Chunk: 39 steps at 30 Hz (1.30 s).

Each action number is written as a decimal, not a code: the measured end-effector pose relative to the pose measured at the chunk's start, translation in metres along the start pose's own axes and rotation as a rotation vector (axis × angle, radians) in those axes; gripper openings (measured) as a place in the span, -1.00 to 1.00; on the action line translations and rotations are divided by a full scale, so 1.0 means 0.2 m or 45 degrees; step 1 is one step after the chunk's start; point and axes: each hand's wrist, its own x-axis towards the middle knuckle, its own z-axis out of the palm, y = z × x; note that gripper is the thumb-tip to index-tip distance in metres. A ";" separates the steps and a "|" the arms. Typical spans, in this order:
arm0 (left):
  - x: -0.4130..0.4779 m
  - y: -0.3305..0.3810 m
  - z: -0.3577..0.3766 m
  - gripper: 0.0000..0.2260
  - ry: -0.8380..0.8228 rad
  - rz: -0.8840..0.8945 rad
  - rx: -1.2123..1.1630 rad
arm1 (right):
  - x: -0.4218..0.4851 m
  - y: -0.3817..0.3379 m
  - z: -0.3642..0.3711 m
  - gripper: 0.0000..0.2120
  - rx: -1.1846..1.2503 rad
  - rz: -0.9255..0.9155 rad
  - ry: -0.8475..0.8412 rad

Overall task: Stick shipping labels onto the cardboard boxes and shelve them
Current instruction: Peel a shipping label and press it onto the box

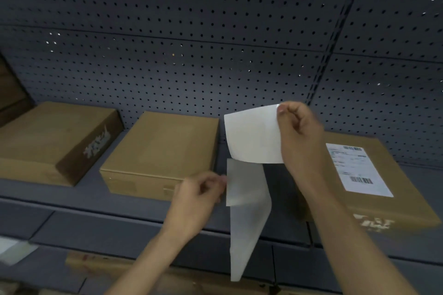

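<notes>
Head view: both hands up in front of the shelf [96, 201], both grasping. Right hand [299, 132] pinches the top right corner of a blank white label [254, 136], held up facing the camera. Left hand [199, 196], lower and to the left, pinches the left edge of a greyish backing sheet [247, 213] that hangs below the label; label's lower edge meets the sheet's top. Three cardboard boxes lie flat on the shelf against the perforated back panel [191, 31]: left box [48, 136] with white print on its side, plain middle box [163, 146] just behind the left hand, right box [407, 201] partly hidden by the right forearm, with a printed shipping label [357, 170] stuck on top. Blurred white sheet [14, 251] at near left.
</notes>
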 end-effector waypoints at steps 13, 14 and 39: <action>0.14 0.19 -0.38 -0.63 0.012 -0.204 -0.805 | -0.21 -0.07 0.36 -0.84 -0.053 -0.599 -0.480; 0.16 0.18 -0.40 -0.67 -0.005 -0.188 -0.802 | -0.22 -0.07 0.40 -0.83 -0.089 -0.628 -0.509; 0.60 -0.26 -0.92 -0.79 -0.349 -0.137 -0.501 | -0.21 -0.05 0.91 -0.84 0.232 0.493 -0.122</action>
